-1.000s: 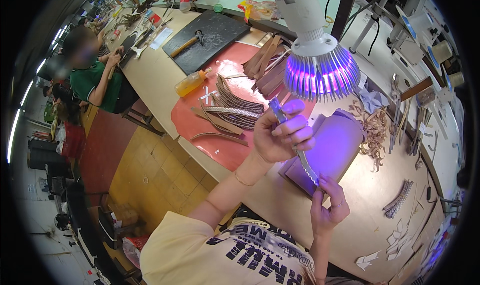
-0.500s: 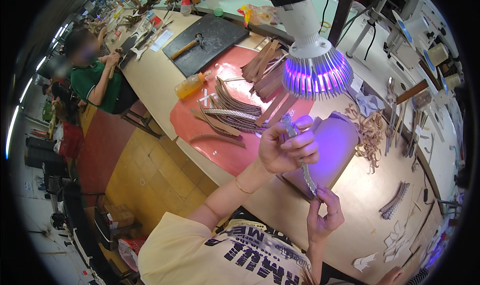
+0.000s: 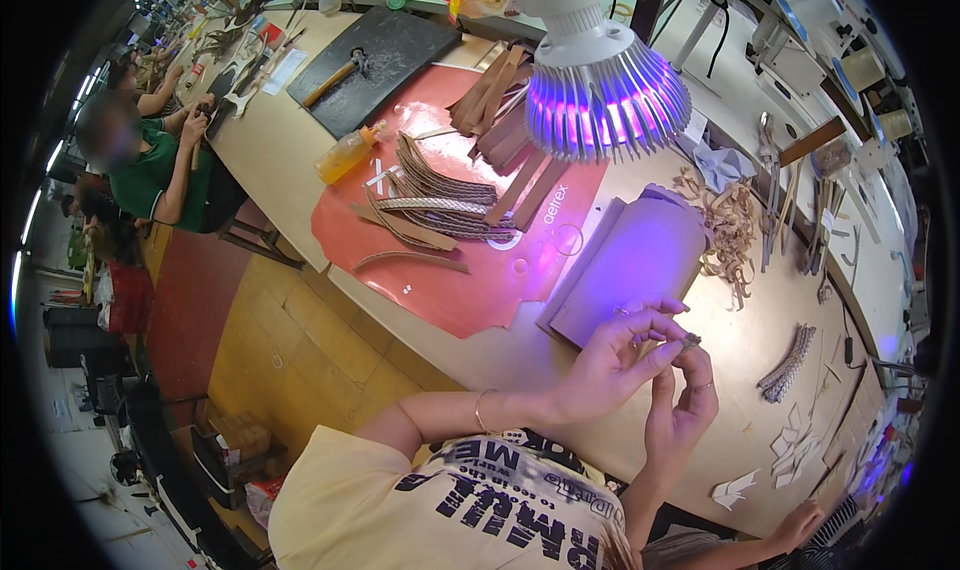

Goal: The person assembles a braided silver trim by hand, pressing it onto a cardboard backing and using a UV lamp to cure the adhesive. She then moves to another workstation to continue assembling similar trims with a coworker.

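My left hand (image 3: 618, 368) and my right hand (image 3: 682, 402) meet at chest height, just in front of a brown padded block (image 3: 640, 255) lit violet. Pinched between their fingertips is a narrow greyish patterned strip (image 3: 690, 341), of which only a small end shows. Fingers hide the rest. Above the block hangs a finned lamp (image 3: 607, 95) glowing purple. On the red mat (image 3: 450, 295) to the left lie several braided-looking strips (image 3: 440, 205) and brown leather strips (image 3: 515, 150). A similar patterned bundle (image 3: 787, 365) rests on the table at the right.
A black slab (image 3: 410, 55) with a hammer (image 3: 335, 78) and an amber bottle (image 3: 348, 155) are at the far left. Brown shavings (image 3: 728, 230) and white scraps (image 3: 795, 445) lie rightward. A co-worker in green (image 3: 180, 175) sits left; another person's hand (image 3: 798, 523) shows lower right.
Both hands have come together, the left moving down and right from below the lamp. The strip, long and hanging between them before, is now mostly hidden in the fingers. The view has shifted slightly.
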`<act>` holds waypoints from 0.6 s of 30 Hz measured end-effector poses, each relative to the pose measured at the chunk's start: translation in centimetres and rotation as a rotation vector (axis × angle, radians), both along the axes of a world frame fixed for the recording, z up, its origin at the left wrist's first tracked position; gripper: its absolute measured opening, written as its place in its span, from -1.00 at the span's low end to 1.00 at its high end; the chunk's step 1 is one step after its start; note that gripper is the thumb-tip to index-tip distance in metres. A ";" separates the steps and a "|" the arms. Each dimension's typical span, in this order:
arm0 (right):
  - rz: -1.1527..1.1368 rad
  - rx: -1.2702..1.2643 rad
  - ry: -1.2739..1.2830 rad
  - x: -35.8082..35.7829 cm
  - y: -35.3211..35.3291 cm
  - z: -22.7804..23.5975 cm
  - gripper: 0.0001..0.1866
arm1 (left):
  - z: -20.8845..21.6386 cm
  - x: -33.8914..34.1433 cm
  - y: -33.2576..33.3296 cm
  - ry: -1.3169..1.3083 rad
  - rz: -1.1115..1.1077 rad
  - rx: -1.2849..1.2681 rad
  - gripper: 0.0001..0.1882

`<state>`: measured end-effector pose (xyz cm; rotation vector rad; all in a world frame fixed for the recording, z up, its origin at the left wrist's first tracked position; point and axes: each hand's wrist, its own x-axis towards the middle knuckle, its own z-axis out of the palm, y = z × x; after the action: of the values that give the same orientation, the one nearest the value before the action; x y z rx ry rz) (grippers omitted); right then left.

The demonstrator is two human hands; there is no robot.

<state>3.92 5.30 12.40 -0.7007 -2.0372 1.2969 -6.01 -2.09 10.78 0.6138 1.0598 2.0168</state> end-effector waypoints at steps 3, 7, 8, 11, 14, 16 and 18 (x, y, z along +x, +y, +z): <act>0.012 -0.117 -0.003 -0.1 0.6 -0.3 -0.85 | 0.1 -2.1 -0.2 0.200 -0.123 -0.110 -0.84; -0.021 -0.347 0.024 0.1 1.2 -0.1 -0.85 | -2.3 -9.4 1.4 0.589 0.104 -0.247 -0.78; -0.012 -0.418 0.052 0.3 1.4 0.0 -0.83 | -3.3 -12.4 1.8 0.721 0.155 -0.319 -0.77; -0.005 -0.550 0.086 0.9 2.1 0.2 -0.80 | -6.8 -20.9 3.7 1.197 0.467 -0.511 -0.73; -0.001 -0.543 0.063 1.2 2.2 0.0 -0.80 | -10.6 -26.1 6.2 1.119 0.403 -0.497 -0.78; -0.033 -0.531 0.007 1.3 2.3 -0.1 -0.81 | -12.1 -28.4 7.6 1.200 0.246 -0.903 -0.79; -0.027 -0.516 0.029 1.5 2.3 -0.3 -0.82 | -12.5 -29.3 8.3 1.391 0.215 -1.035 -0.79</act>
<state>5.43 7.59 12.08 -0.9222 -1.6671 1.8275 -35.34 6.21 -1.73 1.3119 2.7225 0.6431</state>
